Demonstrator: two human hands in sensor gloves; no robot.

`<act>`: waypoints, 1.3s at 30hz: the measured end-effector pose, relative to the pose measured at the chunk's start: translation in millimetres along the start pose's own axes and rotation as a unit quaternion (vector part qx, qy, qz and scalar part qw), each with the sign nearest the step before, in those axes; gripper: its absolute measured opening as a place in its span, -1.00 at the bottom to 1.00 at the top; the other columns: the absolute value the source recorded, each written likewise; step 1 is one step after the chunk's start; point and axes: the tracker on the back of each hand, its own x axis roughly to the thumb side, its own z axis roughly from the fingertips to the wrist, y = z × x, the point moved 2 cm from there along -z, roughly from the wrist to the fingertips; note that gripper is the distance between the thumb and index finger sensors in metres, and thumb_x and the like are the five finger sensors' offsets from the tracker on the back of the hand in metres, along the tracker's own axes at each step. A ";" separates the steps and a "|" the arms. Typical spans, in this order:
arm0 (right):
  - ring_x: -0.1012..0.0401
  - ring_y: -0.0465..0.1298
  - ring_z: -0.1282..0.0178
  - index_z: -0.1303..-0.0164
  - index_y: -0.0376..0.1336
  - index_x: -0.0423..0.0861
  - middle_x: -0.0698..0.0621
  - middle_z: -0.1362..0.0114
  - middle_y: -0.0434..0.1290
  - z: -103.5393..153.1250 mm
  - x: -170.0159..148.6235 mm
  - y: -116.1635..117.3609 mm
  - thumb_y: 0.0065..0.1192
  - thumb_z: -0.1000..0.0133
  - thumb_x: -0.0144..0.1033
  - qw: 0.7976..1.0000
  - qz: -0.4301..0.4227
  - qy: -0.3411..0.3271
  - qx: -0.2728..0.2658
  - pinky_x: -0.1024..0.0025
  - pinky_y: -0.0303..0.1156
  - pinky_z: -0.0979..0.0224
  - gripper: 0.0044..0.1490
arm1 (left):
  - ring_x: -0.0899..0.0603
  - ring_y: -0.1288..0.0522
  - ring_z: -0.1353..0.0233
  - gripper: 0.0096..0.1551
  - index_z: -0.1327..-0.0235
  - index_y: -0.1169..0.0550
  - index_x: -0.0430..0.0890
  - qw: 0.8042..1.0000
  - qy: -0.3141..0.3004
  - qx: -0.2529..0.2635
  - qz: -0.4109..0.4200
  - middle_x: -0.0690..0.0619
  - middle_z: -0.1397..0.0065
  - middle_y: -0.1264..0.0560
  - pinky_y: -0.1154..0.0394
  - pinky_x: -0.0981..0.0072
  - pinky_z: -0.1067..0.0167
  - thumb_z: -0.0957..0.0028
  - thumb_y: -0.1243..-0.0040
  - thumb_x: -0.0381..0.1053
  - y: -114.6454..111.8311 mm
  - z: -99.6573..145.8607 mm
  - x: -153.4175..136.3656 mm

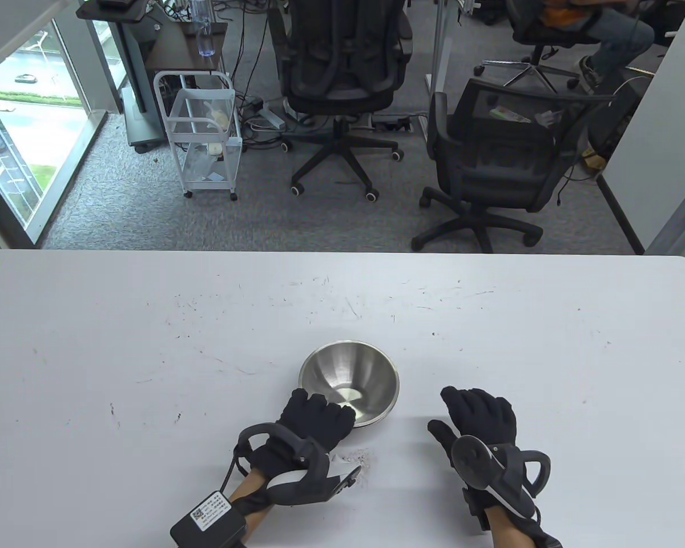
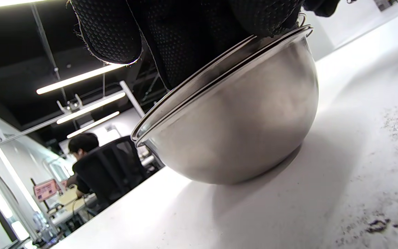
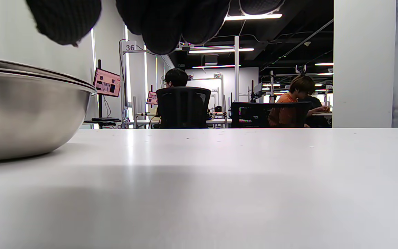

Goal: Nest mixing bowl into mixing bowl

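Observation:
Two steel mixing bowls sit nested on the white table (image 1: 148, 354), seen from above as one bowl (image 1: 348, 379). In the left wrist view the inner bowl's rim (image 2: 192, 83) lies just above the outer bowl (image 2: 240, 121). My left hand (image 1: 319, 419) lays its fingers (image 2: 185, 34) over the near rim; the thumb hangs free of the wall. My right hand (image 1: 474, 414) is open and empty, just right of the bowls and apart from them. In the right wrist view its fingertips (image 3: 171, 24) hang above the table beside the outer bowl (image 3: 22, 114).
Dark crumbs and scuff marks (image 1: 357, 456) lie on the table just in front of the bowls. Beyond the table's far edge stand office chairs (image 1: 342, 74) and a white cart (image 1: 202, 137) on the floor.

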 end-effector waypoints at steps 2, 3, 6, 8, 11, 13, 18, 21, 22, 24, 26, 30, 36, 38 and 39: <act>0.08 0.43 -0.56 -0.45 0.27 0.17 0.17 -0.47 0.49 0.0 -0.1 0.1 0.29 0.05 0.23 1.000 -0.001 0.000 0.000 -0.14 0.22 -0.59 -0.17 | 0.11 -0.77 -0.27 -0.53 -0.17 -0.61 0.54 1.000 -0.003 -0.003 0.000 0.57 -0.15 -0.82 -0.57 -0.04 -0.35 -0.07 -0.06 0.10 -0.6 0.2 1.6; 0.09 0.43 -0.56 -0.45 0.27 0.17 0.17 -0.47 0.49 -0.1 -0.2 0.3 0.29 0.05 0.23 1.000 -0.002 0.000 0.001 -0.14 0.22 -0.59 -0.17 | 0.11 -0.77 -0.27 -0.53 -0.18 -0.60 0.53 1.000 -0.003 -0.002 0.000 0.57 -0.16 -0.82 -0.57 -0.04 -0.35 -0.07 -0.06 0.11 -0.5 0.4 1.9; 0.09 0.43 -0.56 -0.45 0.27 0.17 0.17 -0.47 0.49 -0.1 0.0 0.4 0.29 0.05 0.24 1.000 0.000 0.000 0.002 -0.14 0.22 -0.59 -0.17 | 0.10 -0.75 -0.29 -0.52 -0.23 -0.59 0.47 1.000 0.006 0.006 0.010 0.55 -0.19 -0.80 -0.56 -0.05 -0.36 -0.07 -0.05 0.11 0.8 1.5 0.9; 0.08 0.43 -0.56 -0.45 0.27 0.17 0.17 -0.47 0.49 -0.2 0.1 0.7 0.29 0.05 0.23 1.000 0.000 0.000 0.002 -0.14 0.22 -0.59 -0.17 | 0.10 -0.73 -0.32 -0.50 -0.28 -0.57 0.42 1.000 0.014 0.015 0.014 0.52 -0.22 -0.77 -0.56 -0.05 -0.36 -0.07 -0.05 0.11 2.9 2.6 -1.9; 0.09 0.43 -0.56 -0.45 0.27 0.17 0.17 -0.47 0.49 -0.2 0.2 0.7 0.29 0.05 0.24 1.000 0.001 0.000 0.003 -0.14 0.22 -0.59 -0.17 | 0.08 -0.70 -0.35 -0.48 -0.32 -0.55 0.38 0.999 0.027 0.021 0.014 0.40 -0.27 -0.75 -0.55 -0.05 -0.36 -0.08 -0.05 0.12 5.0 4.5 -7.9; 0.09 0.43 -0.56 -0.45 0.27 0.17 0.17 -0.47 0.49 -0.3 0.1 0.7 0.29 0.05 0.24 1.000 0.001 0.000 0.003 -0.14 0.22 -0.59 -0.17 | 0.07 -0.68 -0.36 -0.48 -0.34 -0.55 0.35 0.999 0.041 0.026 0.018 0.40 -0.29 -0.73 -0.55 -0.06 -0.36 -0.08 -0.06 0.12 6.3 6.9 -15.0; 0.08 0.43 -0.56 -0.45 0.27 0.17 0.17 -0.47 0.49 -0.4 0.3 0.7 0.29 0.05 0.23 1.000 0.003 0.000 0.004 -0.14 0.22 -0.59 -0.17 | 0.04 -0.65 -0.40 -0.46 -0.39 -0.51 0.31 0.995 0.085 0.029 0.036 0.35 -0.35 -0.68 -0.54 -0.06 -0.37 -0.09 -0.07 0.13 4.7 16.5 -39.9; 0.09 0.43 -0.56 -0.45 0.27 0.17 0.17 -0.47 0.49 0.1 1.4 -0.7 0.29 0.05 0.24 1.000 0.006 -0.002 0.001 -0.14 0.22 -0.59 -0.17 | 0.03 -0.63 -0.41 -0.45 -0.41 -0.50 0.30 0.992 0.112 0.025 0.047 0.34 -0.38 -0.66 -0.53 -0.07 -0.37 -0.10 -0.07 0.13 -0.1 25.2 -56.7; 0.09 0.43 -0.56 -0.45 0.27 0.17 0.17 -0.47 0.49 0.4 2.0 -1.2 0.29 0.05 0.24 1.000 0.007 -0.003 -0.001 -0.14 0.22 -0.59 -0.17 | 0.03 -0.63 -0.41 -0.45 -0.41 -0.50 0.29 0.991 0.122 0.023 0.048 0.33 -0.38 -0.66 -0.53 -0.07 -0.38 -0.10 -0.07 0.14 -2.3 28.8 -62.9; 0.09 0.43 -0.56 -0.45 0.27 0.17 0.17 -0.47 0.49 0.8 3.2 -2.1 0.29 0.05 0.24 1.000 0.009 -0.005 -0.003 -0.14 0.22 -0.59 -0.17 | 0.02 -0.63 -0.42 -0.44 -0.42 -0.49 0.29 0.989 0.138 0.018 0.049 0.33 -0.39 -0.65 -0.53 -0.07 -0.38 -0.10 -0.07 0.14 -7.5 35.0 -73.8; 0.08 0.43 -0.56 -0.45 0.27 0.17 0.17 -0.47 0.49 1.4 4.3 -3.1 0.29 0.05 0.24 1.000 0.010 -0.007 -0.005 -0.14 0.22 -0.59 -0.17 | 0.02 -0.63 -0.42 -0.44 -0.43 -0.49 0.28 0.986 0.154 0.012 0.053 0.32 -0.40 -0.64 -0.53 -0.07 -0.38 -0.10 -0.07 0.14 -14.1 41.1 -83.6; 0.08 0.43 -0.56 -0.45 0.27 0.17 0.17 -0.47 0.49 2.1 5.5 -3.5 0.29 0.05 0.24 1.000 0.012 -0.010 -0.008 -0.14 0.22 -0.59 -0.17 | 0.02 -0.63 -0.42 -0.44 -0.44 -0.48 0.28 0.981 0.184 0.004 0.058 0.32 -0.40 -0.64 -0.53 -0.07 -0.38 -0.10 -0.07 0.14 -25.9 53.5 -99.4; 0.08 0.43 -0.56 -0.45 0.27 0.17 0.17 -0.47 0.49 2.3 6.7 -3.2 0.29 0.05 0.24 1.000 0.016 -0.013 -0.008 -0.14 0.22 -0.59 -0.17 | 0.02 -0.62 -0.43 -0.43 -0.45 -0.47 0.27 0.977 0.210 -0.002 0.049 0.31 -0.41 -0.63 -0.52 -0.08 -0.38 -0.11 -0.08 0.15 -38.3 70.2 -112.1; 0.08 0.43 -0.56 -0.45 0.27 0.17 0.17 -0.47 0.49 2.2 6.8 -3.0 0.29 0.05 0.24 1.000 0.017 -0.013 -0.007 -0.14 0.22 -0.59 -0.17 | 0.01 -0.62 -0.42 -0.43 -0.45 -0.47 0.27 0.975 0.216 -0.006 0.046 0.31 -0.41 -0.63 -0.52 -0.08 -0.38 -0.10 -0.08 0.15 -40.5 72.8 -114.5; 0.08 0.43 -0.56 -0.45 0.27 0.17 0.17 -0.47 0.49 2.0 6.8 -2.9 0.29 0.05 0.24 1.000 0.018 -0.013 -0.007 -0.14 0.22 -0.59 -0.17 | 0.01 -0.62 -0.43 -0.43 -0.45 -0.47 0.27 0.975 0.219 -0.006 0.041 0.31 -0.41 -0.63 -0.52 -0.08 -0.38 -0.10 -0.08 0.15 -41.8 74.5 -115.4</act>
